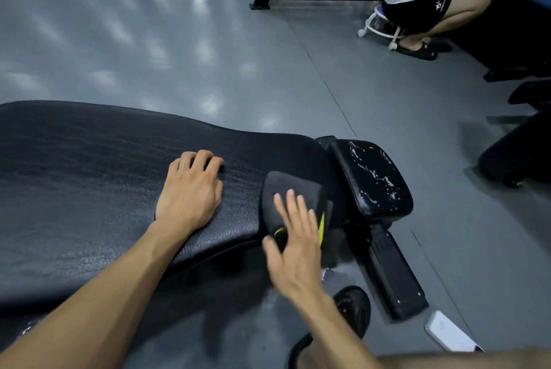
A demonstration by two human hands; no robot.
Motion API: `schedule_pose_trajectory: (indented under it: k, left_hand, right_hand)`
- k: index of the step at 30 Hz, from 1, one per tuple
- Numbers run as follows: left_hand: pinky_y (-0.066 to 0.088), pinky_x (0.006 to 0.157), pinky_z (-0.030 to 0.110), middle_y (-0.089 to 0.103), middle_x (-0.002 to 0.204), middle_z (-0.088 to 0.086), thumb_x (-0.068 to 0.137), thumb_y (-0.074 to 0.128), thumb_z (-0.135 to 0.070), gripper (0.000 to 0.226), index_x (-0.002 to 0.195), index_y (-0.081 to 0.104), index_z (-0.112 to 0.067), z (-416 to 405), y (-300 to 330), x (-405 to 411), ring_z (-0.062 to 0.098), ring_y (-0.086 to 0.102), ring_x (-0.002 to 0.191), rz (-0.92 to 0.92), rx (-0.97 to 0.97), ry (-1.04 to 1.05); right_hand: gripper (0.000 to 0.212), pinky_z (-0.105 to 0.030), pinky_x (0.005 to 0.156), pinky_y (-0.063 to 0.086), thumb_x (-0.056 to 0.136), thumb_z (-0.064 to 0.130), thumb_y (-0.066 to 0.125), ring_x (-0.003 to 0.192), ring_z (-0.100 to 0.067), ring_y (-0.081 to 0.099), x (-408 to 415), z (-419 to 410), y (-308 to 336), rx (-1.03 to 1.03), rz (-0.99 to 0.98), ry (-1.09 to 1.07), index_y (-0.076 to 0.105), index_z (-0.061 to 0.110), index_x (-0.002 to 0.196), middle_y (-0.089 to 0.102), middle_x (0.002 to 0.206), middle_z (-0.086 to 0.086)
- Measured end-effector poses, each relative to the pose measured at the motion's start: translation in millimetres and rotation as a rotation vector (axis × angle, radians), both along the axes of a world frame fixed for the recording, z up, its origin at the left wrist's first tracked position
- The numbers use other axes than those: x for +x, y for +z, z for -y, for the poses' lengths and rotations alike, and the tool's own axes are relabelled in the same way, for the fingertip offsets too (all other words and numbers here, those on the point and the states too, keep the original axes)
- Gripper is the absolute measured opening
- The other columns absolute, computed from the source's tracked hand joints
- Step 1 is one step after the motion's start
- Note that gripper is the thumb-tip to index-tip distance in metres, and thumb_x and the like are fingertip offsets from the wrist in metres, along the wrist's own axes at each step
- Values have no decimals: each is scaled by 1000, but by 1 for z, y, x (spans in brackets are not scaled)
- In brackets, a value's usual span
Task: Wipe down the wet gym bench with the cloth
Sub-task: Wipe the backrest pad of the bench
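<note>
Dark grey folded cloth w/ yellow-green trim (293, 192) lies on the near right end of the long black padded gym bench w/ wrinkled leather-like cover (89, 166), right by the gap to the small black seat pad (372, 178). Right hand (293, 246) is over the cloth's near edge, fingers straight & spread, thumb by the yellow trim; blurred, so can't tell if palm presses down. Left hand (189, 192) rests palm-down on the bench, just left of the cloth & apart from it, fingertips curled slightly against the pad, holding nothing. Seat pad is glossy, rounded-rect, speckled w/ pale droplets. Bench cover is matte w/ fine creases. Floor is smooth grey w/ light reflections (119, 40). Far right, another person sits on a small white wheeled stool (378, 27).
</note>
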State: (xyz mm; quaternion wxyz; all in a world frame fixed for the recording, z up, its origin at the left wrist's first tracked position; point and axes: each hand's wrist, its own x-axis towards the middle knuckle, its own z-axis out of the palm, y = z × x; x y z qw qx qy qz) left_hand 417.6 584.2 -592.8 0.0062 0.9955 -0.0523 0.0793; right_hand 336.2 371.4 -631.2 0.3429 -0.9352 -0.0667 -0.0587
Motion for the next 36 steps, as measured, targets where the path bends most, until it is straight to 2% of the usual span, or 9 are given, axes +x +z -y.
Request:
schedule_pose_trajectory:
  k: [4,7,11,14,17,21,25,29,36]
  left_hand:
    - [41,93,48,59,125,7,90,35,-31,45,123,62,-14,0,0,-3,34,48,112,10,-31,-3]
    - [42,93,49,59,125,7,91,35,-31,46,124,62,-14,0,0,-3,34,48,113,-1,-38,-5]
    - [42,92,49,59,124,8,91,36,-30,45,122,63,-13,1,2,-2,35,49,111,3,-43,-6]
    - [43,92,50,60,124,8,90,35,-30,45,122,63,-14,0,2,-3,35,49,112,-8,-51,-3]
    - [42,93,50,60,123,8,90,35,-30,45,122,63,-14,1,2,-3,35,49,111,1,-56,-8]
    - [41,92,49,59,123,7,91,39,-29,41,121,62,-15,0,1,-1,34,49,111,0,-41,-4]
    - [41,93,50,58,125,7,91,42,-28,39,121,62,-15,0,2,-1,35,49,112,4,-45,1]
    - [42,93,50,58,125,7,91,42,-28,39,122,63,-15,0,2,-3,35,48,112,-5,-34,5]
    - [42,90,50,60,122,10,90,41,-27,41,121,64,-13,1,4,-5,36,49,109,11,-27,-4]
  right_hand:
    - [75,-30,127,4,85,33,50,156,-6,9,-28,29,-1,103,-37,150,32,32,158,18,167,20]
    - [68,-31,127,12,86,30,50,153,1,17,2,55,-2,137,-86,21,42,34,153,28,163,24]
    - [65,-36,122,26,85,38,46,146,-14,38,60,69,16,217,-264,-228,51,27,148,46,157,7]
    - [48,-32,99,38,93,40,48,125,-25,53,72,66,32,305,-389,-377,61,18,134,60,139,-9]
    - [59,-39,104,43,88,50,46,125,-28,56,42,64,39,335,-407,-395,61,14,132,63,133,-9]
    - [24,-34,82,40,100,35,56,89,-24,60,25,91,66,537,-425,-578,60,14,88,66,102,-9]
    - [38,-36,84,38,98,47,52,96,-28,55,10,115,70,545,-376,-757,60,10,102,63,97,-5]
    - [75,-50,92,53,75,67,49,102,-36,66,-24,122,30,484,-559,-815,65,3,112,71,110,-17]
    - [35,-42,86,54,94,41,54,85,-24,68,6,118,23,471,-628,-695,67,9,98,72,92,-6]
